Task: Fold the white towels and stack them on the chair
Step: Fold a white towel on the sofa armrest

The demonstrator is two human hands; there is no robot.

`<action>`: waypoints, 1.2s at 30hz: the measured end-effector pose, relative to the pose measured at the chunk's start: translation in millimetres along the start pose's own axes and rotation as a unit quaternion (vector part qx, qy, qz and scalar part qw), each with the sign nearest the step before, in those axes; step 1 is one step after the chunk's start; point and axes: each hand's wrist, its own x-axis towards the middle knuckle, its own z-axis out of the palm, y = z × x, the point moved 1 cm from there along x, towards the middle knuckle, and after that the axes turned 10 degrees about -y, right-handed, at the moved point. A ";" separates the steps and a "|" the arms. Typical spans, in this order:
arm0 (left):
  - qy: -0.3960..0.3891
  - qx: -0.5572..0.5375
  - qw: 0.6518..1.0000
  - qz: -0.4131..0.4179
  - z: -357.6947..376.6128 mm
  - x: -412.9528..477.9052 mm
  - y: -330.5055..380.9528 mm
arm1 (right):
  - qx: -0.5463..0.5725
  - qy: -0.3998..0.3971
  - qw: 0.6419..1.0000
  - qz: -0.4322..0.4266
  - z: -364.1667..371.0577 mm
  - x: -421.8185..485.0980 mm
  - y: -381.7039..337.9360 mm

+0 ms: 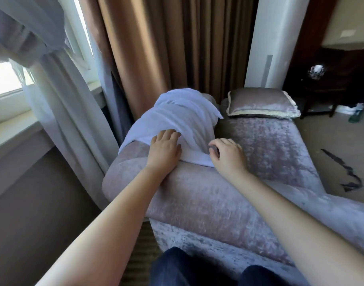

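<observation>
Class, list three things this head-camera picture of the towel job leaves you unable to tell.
1. Head view: right hand curls at the towel edge; whether its grip has closed is hidden.
2. How many towels: folds hide the layers.
3. Object on the dark table: too small, blurred.

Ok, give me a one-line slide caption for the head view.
Left hand flat on a draped white towel over a mauve velvet chair's back, right hand at its near edge.

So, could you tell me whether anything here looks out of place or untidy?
Yes: the white towel is draped unfolded over the chair arm, one corner hanging off. A dark strip lies twisted on the carpet to the right.
</observation>
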 end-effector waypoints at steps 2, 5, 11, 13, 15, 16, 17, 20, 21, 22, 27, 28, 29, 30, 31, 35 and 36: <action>0.044 -0.012 0.999 0.000 6.0 9.7 -3.2 | -0.002 0.001 1.000 -0.003 8.6 17.8 -3.3; 0.080 -0.027 0.996 -0.015 13.7 15.6 -6.9 | -0.038 -0.024 0.999 -0.018 21.3 41.6 -12.8; 0.104 -0.021 0.994 -0.016 23.3 17.2 -12.1 | -0.044 -0.052 0.998 0.013 44.7 76.4 -23.5; 0.104 -0.021 0.994 -0.016 22.9 18.0 -13.0 | -0.056 -0.056 0.997 0.023 46.6 81.6 -24.2; 0.107 -0.021 0.994 -0.015 22.0 18.0 -13.2 | -0.075 -0.070 0.994 0.027 47.6 81.7 -25.7; 0.107 -0.022 0.994 -0.017 21.9 17.8 -12.9 | -0.081 -0.081 0.993 0.031 47.5 80.6 -26.2; 0.108 -0.021 0.994 -0.018 22.1 17.2 -12.3 | -0.074 -0.088 0.993 0.036 47.2 79.1 -26.5; 0.121 -0.012 0.992 -0.019 24.0 14.8 -12.5 | -0.015 -0.094 0.995 0.037 43.8 74.8 -24.9; 0.123 -0.008 0.992 -0.019 24.4 15.0 -12.7 | -0.009 -0.085 0.996 0.026 41.9 73.4 -24.5; 0.124 -0.004 0.992 -0.019 24.7 15.3 -12.7 | -0.005 -0.070 0.997 0.013 40.0 72.0 -23.9; 0.104 0.003 0.994 -0.016 24.7 15.9 -11.1 | 0.034 0.078 0.995 -0.046 26.2 61.5 -19.2; 0.101 0.005 0.995 -0.016 24.7 16.1 -11.6 | 0.036 0.108 0.993 -0.045 23.7 59.0 -17.0; 0.096 0.005 0.995 -0.017 25.0 16.2 -12.4 | 0.038 0.128 0.990 -0.043 22.7 56.6 -14.1; 0.092 0.005 0.996 -0.018 25.0 16.2 -13.5 | 0.043 0.139 0.989 -0.036 22.0 53.7 -12.8; 0.092 0.004 0.996 -0.018 25.1 16.3 -14.8 | 0.047 0.146 0.988 -0.033 22.5 50.8 -12.1; 0.099 -0.001 0.995 -0.028 24.2 15.3 -13.2 | 0.028 0.160 0.983 -0.081 18.3 29.8 -15.9; 0.109 -0.004 0.993 -0.039 21.9 14.1 -11.9 | 0.025 0.162 0.982 -0.098 14.6 22.6 -16.1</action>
